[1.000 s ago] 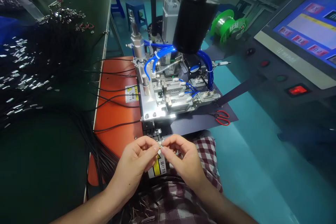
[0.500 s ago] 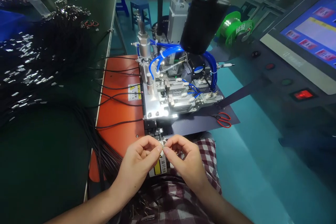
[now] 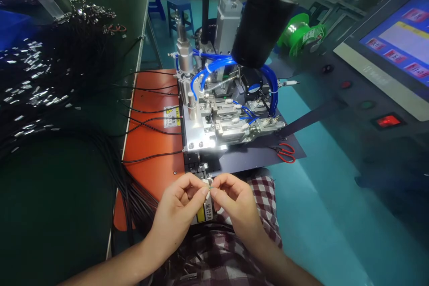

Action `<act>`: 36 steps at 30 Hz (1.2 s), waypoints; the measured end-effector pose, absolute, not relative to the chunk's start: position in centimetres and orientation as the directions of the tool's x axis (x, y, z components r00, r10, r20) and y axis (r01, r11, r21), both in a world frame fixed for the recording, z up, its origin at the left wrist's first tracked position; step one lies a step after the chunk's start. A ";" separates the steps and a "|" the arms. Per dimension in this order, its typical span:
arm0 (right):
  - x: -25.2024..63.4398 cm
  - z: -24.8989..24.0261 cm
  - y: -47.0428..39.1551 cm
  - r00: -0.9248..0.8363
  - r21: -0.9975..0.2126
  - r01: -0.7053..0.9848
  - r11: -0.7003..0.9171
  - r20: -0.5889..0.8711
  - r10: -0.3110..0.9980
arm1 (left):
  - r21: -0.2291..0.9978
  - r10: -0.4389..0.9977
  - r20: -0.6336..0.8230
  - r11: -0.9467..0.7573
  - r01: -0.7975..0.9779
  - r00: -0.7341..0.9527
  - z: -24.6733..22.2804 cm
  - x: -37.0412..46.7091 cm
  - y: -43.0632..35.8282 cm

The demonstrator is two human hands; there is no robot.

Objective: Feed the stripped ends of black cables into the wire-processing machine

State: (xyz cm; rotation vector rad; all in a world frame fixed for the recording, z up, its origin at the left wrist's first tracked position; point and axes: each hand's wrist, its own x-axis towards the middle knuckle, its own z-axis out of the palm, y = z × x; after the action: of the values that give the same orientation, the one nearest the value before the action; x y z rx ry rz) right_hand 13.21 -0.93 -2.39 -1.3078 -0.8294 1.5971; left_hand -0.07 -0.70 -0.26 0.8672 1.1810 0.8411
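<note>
My left hand and my right hand meet fingertip to fingertip above my lap, just in front of the machine. Both are closed in a pinch. Between the fingertips a tiny greenish bit shows, too small to name. A white and yellow label lies behind and below the fingers. Several black cables run across the orange board into the machine's left side.
Red-handled scissors lie on the grey plate right of the machine. A heap of black cables covers the table at left. A green spool stands behind; a control panel with a screen is at right.
The fingertips have shifted slightly, and a small greenish bit now shows between them. My right hand has tilted a little. The camera view has moved slightly.
</note>
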 end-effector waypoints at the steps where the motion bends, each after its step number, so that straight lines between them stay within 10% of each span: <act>1: 13.2 -2.4 -1.0 -0.035 -0.906 -0.207 -0.370 -0.371 0.928 | 0.893 0.889 -0.418 0.440 -0.095 0.186 -0.3 -0.1 -0.7; 18: 13.9 -2.1 -1.2 -0.037 -0.983 0.122 -0.141 -0.146 0.989 | 0.874 0.850 -0.473 0.485 0.004 0.233 -1.1 -0.6 -0.6; 28: 14.1 -2.6 -1.1 -0.085 -0.946 -0.071 -0.316 -0.310 0.947 | 0.858 0.830 -0.500 0.513 0.012 0.246 -0.9 -0.5 -0.2; 36: 13.9 -2.3 -1.5 0.008 -0.980 0.190 -0.054 -0.054 0.999 | 0.862 0.833 -0.495 0.506 0.023 0.249 -1.2 -0.5 -0.3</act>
State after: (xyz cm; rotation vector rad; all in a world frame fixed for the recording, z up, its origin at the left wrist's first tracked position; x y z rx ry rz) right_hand 13.91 -1.49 -2.29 -1.3915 -1.3206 1.1508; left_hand -0.55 -0.27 -1.19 0.8949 1.2029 0.6655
